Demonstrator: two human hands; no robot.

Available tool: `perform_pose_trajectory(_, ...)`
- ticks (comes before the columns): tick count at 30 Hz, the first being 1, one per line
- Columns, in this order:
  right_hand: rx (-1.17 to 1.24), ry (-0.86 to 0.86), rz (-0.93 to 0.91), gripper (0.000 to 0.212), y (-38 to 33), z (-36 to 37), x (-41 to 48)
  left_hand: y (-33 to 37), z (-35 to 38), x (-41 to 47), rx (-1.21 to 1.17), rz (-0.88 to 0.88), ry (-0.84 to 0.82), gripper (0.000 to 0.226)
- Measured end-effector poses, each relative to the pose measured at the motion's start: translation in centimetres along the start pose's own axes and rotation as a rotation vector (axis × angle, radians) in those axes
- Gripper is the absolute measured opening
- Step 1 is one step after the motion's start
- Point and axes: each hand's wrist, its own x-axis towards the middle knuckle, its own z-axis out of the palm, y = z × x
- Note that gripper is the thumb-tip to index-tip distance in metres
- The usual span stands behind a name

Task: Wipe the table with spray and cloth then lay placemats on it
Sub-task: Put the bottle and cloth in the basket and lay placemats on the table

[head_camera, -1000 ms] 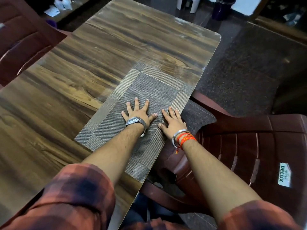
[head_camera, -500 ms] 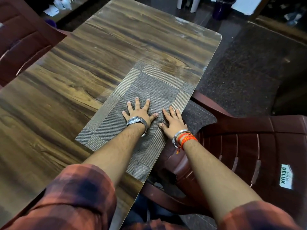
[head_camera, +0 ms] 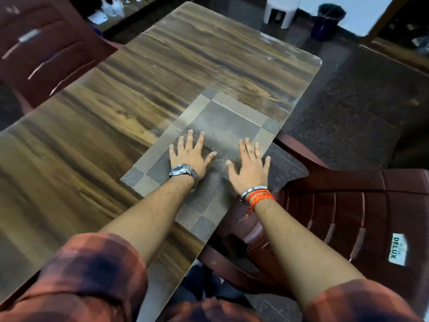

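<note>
A grey woven placemat (head_camera: 222,122) with lighter border bands lies flat along the right edge of the wood-grain table (head_camera: 116,112). My left hand (head_camera: 190,154), with a metal watch at the wrist, rests flat on the mat's middle with fingers spread. My right hand (head_camera: 249,166), with a bangle and orange threads at the wrist, lies flat with spread fingers on the mat's right edge, its outer fingers reaching past the table edge. No spray bottle or cloth is on the table.
A maroon plastic chair (head_camera: 348,217) stands close to the table's right edge, under my right arm. Another maroon chair (head_camera: 41,47) is at the far left. A white stool (head_camera: 281,10) and a dark bin (head_camera: 327,19) stand on the floor beyond the table.
Both hands have slid a little forward on the placemat and the right hand's fingers have spread wider. The view has shifted slightly; the mat keeps its place.
</note>
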Motion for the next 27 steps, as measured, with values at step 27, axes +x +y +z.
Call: perform_pose_trajectory(27,0.059,-0.391,-1.090,0.053,-41.6,21.9,-35.7,-46.7,12.0,-48.5,-0.487,-1.167,0.405,0.065)
